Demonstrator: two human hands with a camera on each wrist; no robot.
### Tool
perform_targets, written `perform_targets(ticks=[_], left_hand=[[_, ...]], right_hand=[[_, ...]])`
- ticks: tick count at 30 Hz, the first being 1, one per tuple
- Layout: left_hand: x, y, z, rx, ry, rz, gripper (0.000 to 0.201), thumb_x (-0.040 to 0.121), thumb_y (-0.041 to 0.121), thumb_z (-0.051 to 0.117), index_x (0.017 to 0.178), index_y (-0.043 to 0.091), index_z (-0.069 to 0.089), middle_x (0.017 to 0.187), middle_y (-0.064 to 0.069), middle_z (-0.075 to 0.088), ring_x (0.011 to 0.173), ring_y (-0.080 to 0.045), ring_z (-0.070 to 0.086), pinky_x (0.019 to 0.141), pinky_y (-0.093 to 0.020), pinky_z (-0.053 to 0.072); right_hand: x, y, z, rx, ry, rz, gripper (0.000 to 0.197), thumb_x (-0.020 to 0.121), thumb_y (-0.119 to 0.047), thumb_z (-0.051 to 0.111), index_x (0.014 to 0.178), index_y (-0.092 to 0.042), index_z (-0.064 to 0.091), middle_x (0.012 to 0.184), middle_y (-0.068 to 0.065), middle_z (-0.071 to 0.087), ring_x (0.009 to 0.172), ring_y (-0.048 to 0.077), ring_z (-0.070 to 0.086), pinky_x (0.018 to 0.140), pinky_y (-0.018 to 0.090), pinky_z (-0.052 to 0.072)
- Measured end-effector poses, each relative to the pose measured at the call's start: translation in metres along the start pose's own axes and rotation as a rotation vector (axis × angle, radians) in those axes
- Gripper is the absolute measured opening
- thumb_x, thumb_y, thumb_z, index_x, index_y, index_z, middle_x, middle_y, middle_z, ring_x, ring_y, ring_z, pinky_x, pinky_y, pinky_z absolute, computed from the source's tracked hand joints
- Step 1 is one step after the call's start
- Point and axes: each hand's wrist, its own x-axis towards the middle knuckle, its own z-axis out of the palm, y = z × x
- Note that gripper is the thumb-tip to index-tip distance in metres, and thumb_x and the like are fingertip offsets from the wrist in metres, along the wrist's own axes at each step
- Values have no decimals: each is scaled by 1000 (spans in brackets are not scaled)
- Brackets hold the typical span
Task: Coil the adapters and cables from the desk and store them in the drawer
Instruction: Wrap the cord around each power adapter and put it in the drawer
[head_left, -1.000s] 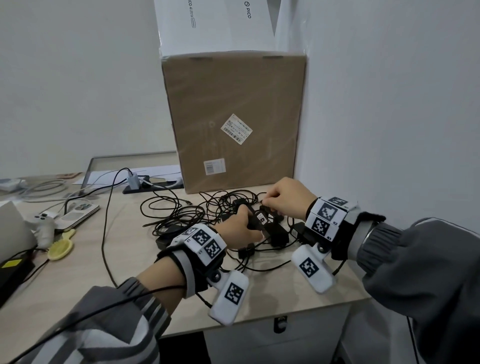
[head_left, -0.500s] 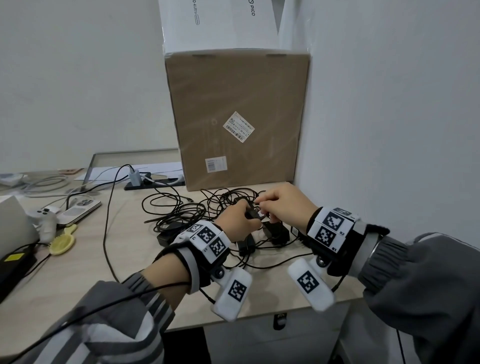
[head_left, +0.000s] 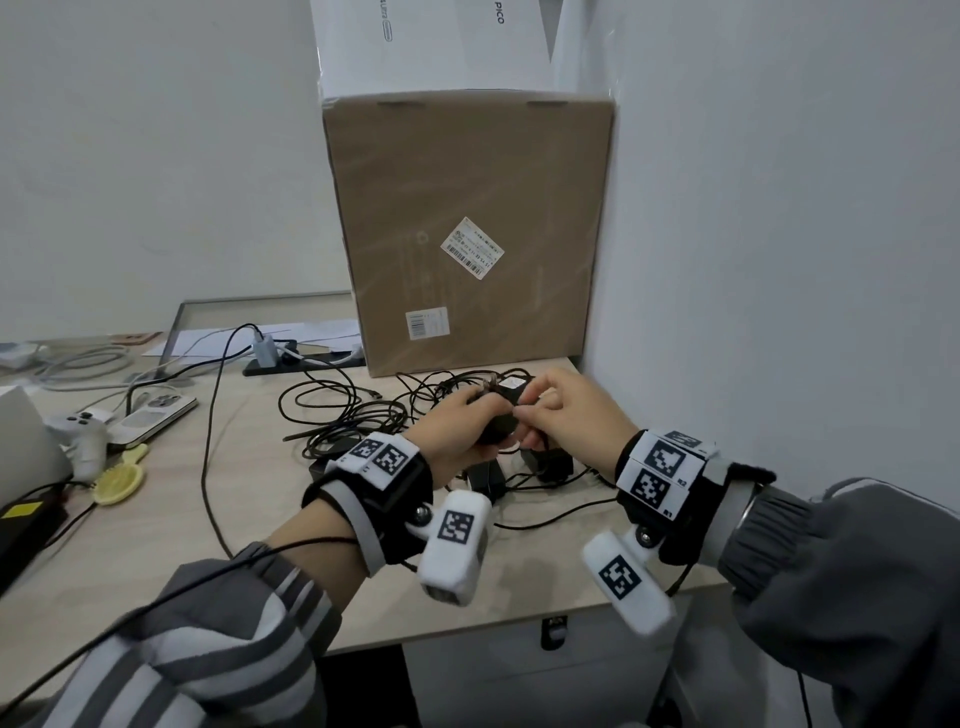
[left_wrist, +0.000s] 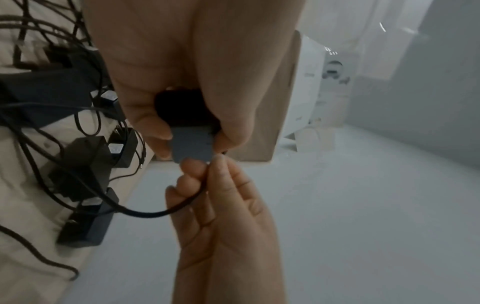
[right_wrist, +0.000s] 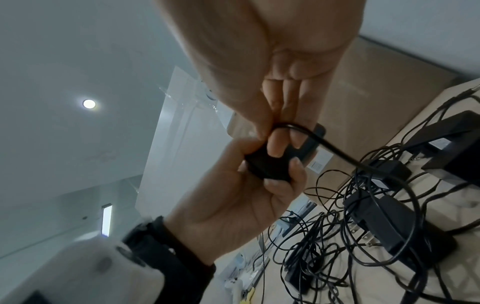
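Light wood desk (head_left: 270, 530) in a white-walled corner, brown box (head_left: 467, 234) at the back. Left hand (head_left: 457, 431) grips a black adapter (left_wrist: 192, 144) above the cable tangle (head_left: 353, 415); right hand (head_left: 566, 415) pinches its cable (right_wrist: 335, 152). Drawer (head_left: 519, 675) under the desk edge, closed.

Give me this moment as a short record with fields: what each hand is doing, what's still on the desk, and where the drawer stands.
left hand: left hand grips a black adapter, lifted above the desk
right hand: right hand pinches the adapter's cable close to the adapter
cable: runs slack down into the pile on the desk
desk: tangled black cables and more adapters on the desk, in front of a cardboard box
drawer: drawer under the desk edge is closed
task stage: coiling under way, nothing stored yet
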Motion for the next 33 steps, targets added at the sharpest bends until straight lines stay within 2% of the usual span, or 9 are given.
perform_targets(ticks=[4, 7, 10, 15, 20, 22, 27, 31, 33], left_hand=[[-8, 11, -1, -115, -211, -76, 19, 96, 22, 41, 96, 12, 57, 74, -4, 58, 63, -7, 58, 51, -17, 35], [-6, 5, 3, -25, -131, 17, 29, 100, 36, 42, 93, 13, 58, 67, -2, 56, 55, -7, 55, 49, -17, 30], [-3, 5, 3, -158, 15, 74, 32, 100, 38, 43, 93, 11, 59, 64, -2, 55, 52, -9, 52, 46, -18, 31], [-3, 22, -2, -493, 175, 81, 28, 99, 40, 45, 101, 14, 56, 78, -7, 59, 50, -13, 47, 39, -17, 31], [-9, 52, -23, -760, 79, 119, 28, 97, 43, 43, 97, 16, 52, 83, -4, 55, 41, -10, 40, 38, -15, 21], [-16, 61, -31, -679, -14, 111, 31, 95, 44, 44, 97, 15, 56, 85, -5, 58, 40, -10, 38, 40, -16, 19], [-35, 60, -36, -230, -193, -27, 28, 80, 43, 58, 94, 19, 58, 77, -7, 56, 35, -11, 36, 44, -17, 13], [-42, 44, -26, 131, -206, -38, 33, 79, 42, 65, 89, 11, 66, 71, -6, 51, 41, -10, 39, 36, -15, 26], [-40, 37, -20, 264, -179, -28, 46, 84, 48, 60, 101, 5, 67, 68, -3, 48, 46, -9, 38, 38, -16, 29]], right_hand=[[1, 0, -7, 18, -55, 26, 12, 90, -7, 60, 79, -6, 56, 73, 17, 70, 50, 11, 59, 50, 21, 48], [1, 0, -5, 110, -120, 45, 16, 90, -7, 61, 76, -7, 55, 65, 12, 66, 46, 8, 56, 48, 18, 47], [3, 1, 0, 111, -92, 6, 24, 94, -18, 57, 72, -9, 56, 63, 9, 63, 45, 6, 53, 46, 13, 42], [5, 6, -1, 81, -126, -107, 23, 97, -19, 51, 76, -14, 59, 67, 4, 59, 54, 2, 52, 58, 11, 44], [5, 25, -5, 2, -194, -122, 31, 99, -19, 47, 71, -19, 60, 68, -4, 62, 66, 3, 57, 76, 17, 44], [8, 33, -10, -26, -160, -89, 31, 98, -22, 48, 70, -20, 61, 67, -3, 60, 68, 6, 55, 78, 22, 43], [17, 30, -31, -45, -97, -43, 28, 93, -27, 57, 68, -17, 66, 63, 0, 56, 59, 8, 49, 68, 21, 40], [25, 11, -39, -134, -117, -44, 19, 86, -27, 68, 68, -22, 71, 56, -15, 59, 54, -2, 47, 58, 12, 36], [29, 3, -38, -174, -143, -51, 15, 82, -29, 72, 68, -24, 73, 61, -13, 63, 61, -2, 51, 62, 13, 39]])
